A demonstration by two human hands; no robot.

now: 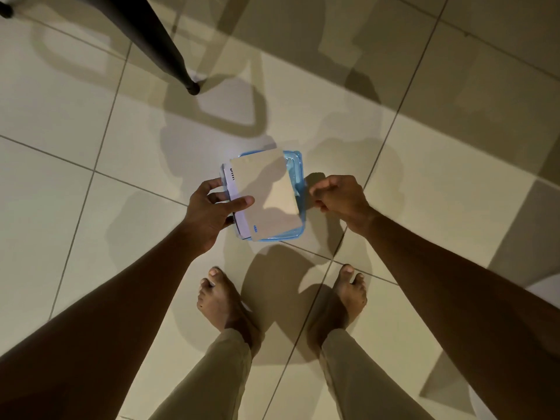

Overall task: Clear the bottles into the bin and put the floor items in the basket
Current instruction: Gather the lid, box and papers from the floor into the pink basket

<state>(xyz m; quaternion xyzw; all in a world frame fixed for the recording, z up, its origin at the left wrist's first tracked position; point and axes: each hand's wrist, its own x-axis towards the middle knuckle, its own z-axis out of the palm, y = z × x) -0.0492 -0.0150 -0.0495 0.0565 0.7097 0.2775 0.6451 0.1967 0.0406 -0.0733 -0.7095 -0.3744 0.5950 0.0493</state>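
Note:
A tan envelope (pixel 266 192) and a white sheet with black lettering (pixel 231 186) lie stacked on a clear blue plastic lid or container (pixel 295 174), held above the tiled floor. My left hand (pixel 212 210) grips the stack at its left edge, thumb on top of the envelope. My right hand (pixel 339 197) is at the blue container's right edge with its fingers curled; whether it grips the rim I cannot tell. No bottle, bin or basket is in view.
A black furniture leg (pixel 157 47) slants down to the floor at upper left. My bare feet (pixel 224 301) stand on the beige tiles just below the stack. A white rounded object (pixel 545 289) shows at the right edge.

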